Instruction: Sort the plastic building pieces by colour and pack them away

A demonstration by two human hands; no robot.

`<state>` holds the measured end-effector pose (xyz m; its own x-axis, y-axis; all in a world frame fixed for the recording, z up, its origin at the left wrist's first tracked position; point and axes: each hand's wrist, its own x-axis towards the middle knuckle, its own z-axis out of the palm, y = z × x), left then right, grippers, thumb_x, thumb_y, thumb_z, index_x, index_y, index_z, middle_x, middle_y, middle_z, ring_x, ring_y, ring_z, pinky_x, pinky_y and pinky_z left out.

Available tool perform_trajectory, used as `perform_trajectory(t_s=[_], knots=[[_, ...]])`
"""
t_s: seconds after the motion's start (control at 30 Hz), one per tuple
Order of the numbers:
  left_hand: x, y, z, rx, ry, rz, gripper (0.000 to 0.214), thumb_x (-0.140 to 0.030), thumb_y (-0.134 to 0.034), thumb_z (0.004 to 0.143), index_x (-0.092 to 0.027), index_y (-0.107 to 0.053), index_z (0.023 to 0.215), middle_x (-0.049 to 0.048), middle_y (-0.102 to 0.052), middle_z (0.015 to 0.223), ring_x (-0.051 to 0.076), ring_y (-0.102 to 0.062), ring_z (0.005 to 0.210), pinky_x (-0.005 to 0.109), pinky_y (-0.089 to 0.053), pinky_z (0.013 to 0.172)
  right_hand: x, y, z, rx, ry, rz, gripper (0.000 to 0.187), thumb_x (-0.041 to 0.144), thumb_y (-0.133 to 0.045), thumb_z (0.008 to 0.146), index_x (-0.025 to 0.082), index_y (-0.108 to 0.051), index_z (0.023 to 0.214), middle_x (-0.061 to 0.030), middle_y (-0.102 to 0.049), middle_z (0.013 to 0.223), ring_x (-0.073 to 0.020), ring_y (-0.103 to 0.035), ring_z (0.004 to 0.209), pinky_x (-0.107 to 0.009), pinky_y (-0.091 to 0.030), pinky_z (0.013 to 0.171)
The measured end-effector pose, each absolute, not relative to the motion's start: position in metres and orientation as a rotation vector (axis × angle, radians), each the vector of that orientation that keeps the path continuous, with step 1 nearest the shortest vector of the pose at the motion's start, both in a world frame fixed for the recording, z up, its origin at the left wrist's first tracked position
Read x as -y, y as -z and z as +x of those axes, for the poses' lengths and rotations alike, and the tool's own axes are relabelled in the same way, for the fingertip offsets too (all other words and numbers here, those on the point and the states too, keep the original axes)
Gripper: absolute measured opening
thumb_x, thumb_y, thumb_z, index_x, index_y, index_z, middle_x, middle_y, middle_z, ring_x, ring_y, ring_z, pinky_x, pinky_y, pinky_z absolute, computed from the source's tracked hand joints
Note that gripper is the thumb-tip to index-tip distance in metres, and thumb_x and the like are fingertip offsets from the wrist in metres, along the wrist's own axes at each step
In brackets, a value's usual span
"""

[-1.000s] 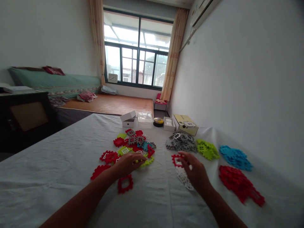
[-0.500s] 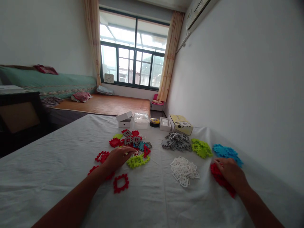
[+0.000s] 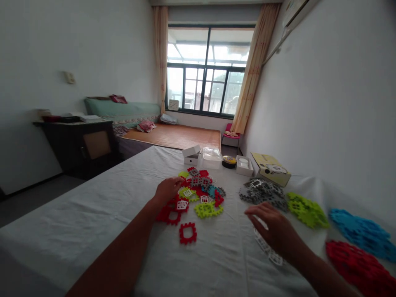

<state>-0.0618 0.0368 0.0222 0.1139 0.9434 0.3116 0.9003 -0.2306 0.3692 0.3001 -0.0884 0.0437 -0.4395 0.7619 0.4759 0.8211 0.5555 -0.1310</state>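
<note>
My left hand [image 3: 168, 191] reaches the left edge of a mixed heap of interlocking building tiles [image 3: 195, 181], its fingertips closed on a red tile [image 3: 185, 182] there. Under and beside its wrist lie more red tiles [image 3: 173, 216], with a white window-like tile [image 3: 182, 204] on top. A green tile [image 3: 208, 210] and a loose red square tile [image 3: 188, 233] rest nearer me. My right hand [image 3: 272, 226] hovers over the white tile pile [image 3: 276, 259], partly hiding it; its thumb and fingers are apart, with nothing seen between them.
Sorted piles of grey tiles [image 3: 264, 193], green tiles [image 3: 307, 210], blue tiles [image 3: 361, 233] and red tiles [image 3: 359, 266] run along the right. Behind stand a white box [image 3: 192, 156], a clear container [image 3: 212, 156], a round tin [image 3: 229, 161] and a yellow carton [image 3: 272, 169].
My right hand has left the red pile and moved left over the white tiles. My left hand has shifted to the heap's left edge. The view has turned left.
</note>
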Motion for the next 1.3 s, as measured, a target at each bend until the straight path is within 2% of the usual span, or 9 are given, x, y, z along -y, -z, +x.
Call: perform_trajectory(t_s=[0.13, 0.33, 0.47, 0.57, 0.7, 0.83, 0.97, 1.17, 1.3], knots=[[-0.034, -0.016, -0.061, -1.715, -0.596, 2.386, 0.028, -0.033, -0.057, 0.083, -0.024, -0.069, 0.106, 0.0033, -0.07, 0.11, 0.02, -0.062, 0.102, 0.026, -0.044, 0.09, 0.099, -0.019, 0.233, 2.453, 0.007, -1.079, 0.021, 0.021, -0.046, 0.093, 0.023, -0.066, 0.092, -0.0037, -0.07, 0.089, -0.0166, -0.06, 0.084, -0.029, -0.049, 0.079], [-0.036, -0.009, -0.061, -1.542, -0.572, 2.388, 0.043, -0.034, -0.067, 0.075, -0.022, -0.064, 0.116, 0.0066, -0.067, 0.117, 0.025, -0.059, 0.108, 0.031, -0.042, 0.095, 0.097, 0.018, 0.236, 2.425, -0.154, -1.142, 0.02, 0.016, -0.045, 0.092, 0.023, -0.063, 0.097, -0.0033, -0.068, 0.095, -0.0173, -0.06, 0.088, -0.031, -0.047, 0.083], [-0.038, -0.009, -0.057, -1.583, -0.714, 2.317, 0.04, -0.027, -0.064, 0.076, -0.023, -0.065, 0.115, 0.0047, -0.068, 0.11, 0.021, -0.061, 0.101, 0.029, -0.044, 0.092, 0.095, 0.02, 0.247, 2.345, -0.279, -1.21, 0.019, 0.02, -0.045, 0.092, 0.023, -0.063, 0.094, -0.0038, -0.068, 0.092, -0.0174, -0.061, 0.088, -0.03, -0.048, 0.082], [-0.035, -0.018, -0.059, -1.715, -0.815, 2.27, 0.039, -0.027, -0.059, 0.08, -0.02, -0.062, 0.118, 0.008, -0.062, 0.117, 0.022, -0.057, 0.106, 0.032, -0.042, 0.096, 0.094, 0.019, 0.247, 2.306, -0.309, -1.214, 0.02, 0.02, -0.045, 0.091, 0.023, -0.064, 0.095, -0.0042, -0.068, 0.093, -0.0175, -0.062, 0.089, -0.03, -0.048, 0.083], [-0.026, -0.036, -0.072, -1.439, -0.477, 2.286, 0.039, -0.038, -0.069, 0.073, -0.021, -0.068, 0.108, 0.0045, -0.067, 0.105, 0.02, -0.062, 0.092, 0.029, -0.047, 0.085, 0.095, 0.02, 0.244, 2.299, -0.339, -1.203, 0.021, 0.019, -0.045, 0.09, 0.023, -0.065, 0.096, -0.004, -0.069, 0.094, -0.0173, -0.063, 0.088, -0.03, -0.048, 0.083], [-0.019, -0.041, -0.08, -1.09, -0.097, 2.402, 0.071, -0.039, -0.082, 0.055, -0.025, -0.06, 0.122, 0.005, -0.058, 0.125, 0.026, -0.05, 0.118, 0.032, -0.038, 0.101, 0.095, 0.023, 0.245, 2.295, -0.358, -1.192, 0.021, 0.021, -0.045, 0.09, 0.023, -0.065, 0.097, -0.0047, -0.069, 0.094, -0.0174, -0.064, 0.088, -0.03, -0.049, 0.082], [-0.02, -0.036, -0.076, -1.157, -0.129, 2.426, 0.068, -0.037, -0.077, 0.061, -0.022, -0.057, 0.125, 0.0062, -0.059, 0.122, 0.025, -0.052, 0.113, 0.031, -0.038, 0.098, 0.094, 0.026, 0.247, 2.267, -0.377, -1.176, 0.023, 0.023, -0.044, 0.09, 0.023, -0.066, 0.099, -0.0054, -0.07, 0.094, -0.0174, -0.065, 0.087, -0.029, -0.05, 0.08], [-0.021, -0.038, -0.066, -1.25, -0.404, 2.34, 0.032, -0.032, -0.048, 0.084, -0.015, -0.065, 0.105, 0.0015, -0.067, 0.085, 0.015, -0.058, 0.075, 0.022, -0.044, 0.069, 0.093, 0.025, 0.245, 2.236, -0.368, -1.184, 0.024, 0.025, -0.044, 0.091, 0.022, -0.066, 0.098, -0.0062, -0.071, 0.093, -0.0182, -0.065, 0.086, -0.031, -0.051, 0.08], [-0.022, -0.038, -0.066, -1.284, -0.566, 2.311, 0.037, -0.026, -0.052, 0.08, -0.014, -0.063, 0.114, 0.0058, -0.067, 0.098, 0.017, -0.059, 0.082, 0.024, -0.046, 0.073, 0.092, 0.025, 0.246, 2.227, -0.364, -1.161, 0.024, 0.026, -0.043, 0.091, 0.022, -0.066, 0.098, -0.0067, -0.071, 0.092, -0.0188, -0.066, 0.084, -0.032, -0.053, 0.078]])
